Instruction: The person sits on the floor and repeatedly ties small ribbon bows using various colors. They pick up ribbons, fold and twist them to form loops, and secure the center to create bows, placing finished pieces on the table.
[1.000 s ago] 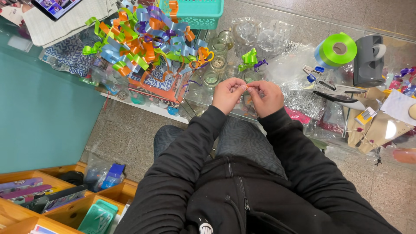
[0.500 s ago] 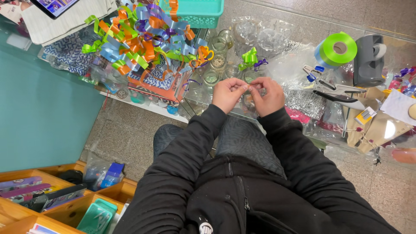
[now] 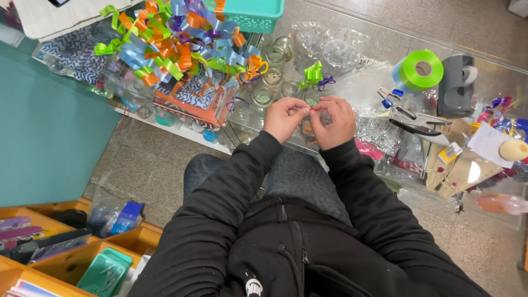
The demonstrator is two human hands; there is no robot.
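Meanwhile an orange ribbon bit (image 3: 312, 110) was pinched between left hand (image 3: 284, 116) and right hand (image 3: 333, 120) fingertips, bow judged unfinished, many curled bows (image 3: 176, 38) already done

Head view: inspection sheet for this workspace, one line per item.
Surface: glass table, see-through, crowded.
Job's things: small orange ribbon piece pinched between both hands; small clear package beneath them.
Clutter: curled ribbon bows on wrapped packages, glass jars, green ribbon roll, tape dispenser, hole punch, teal basket.
Hands: left hand and right hand held together, fingertips closed on the ribbon.
Cables: nothing seen.
Surroundings: teal panel at left, wooden trays below left, stone floor.
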